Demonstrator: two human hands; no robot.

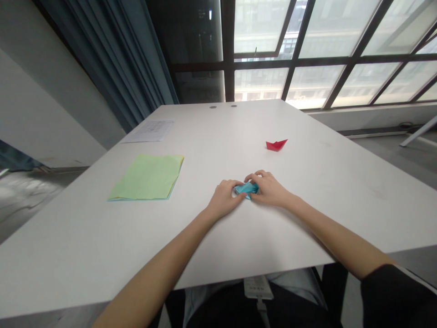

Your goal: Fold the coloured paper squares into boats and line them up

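Note:
Between my two hands is a small folded piece of blue paper (247, 187), low over the white table (218, 237). My left hand (226, 197) grips its left side with thumb and fingers. On its right side, my right hand (268, 187) pinches it, with the fingers curled over the far edge and the thumb at the near edge. The fingers partly hide the blue paper, so its full folded form cannot be made out. Farther back and to the right, a red paper boat (276, 145) rests on the table.
A stack of coloured paper squares (146, 177), light green on top, lies to the left. Behind it is a printed white sheet (150, 131) near the table's left edge. A blue curtain (112, 50) and windows stand beyond the table. A badge (257, 287) hangs at my lap.

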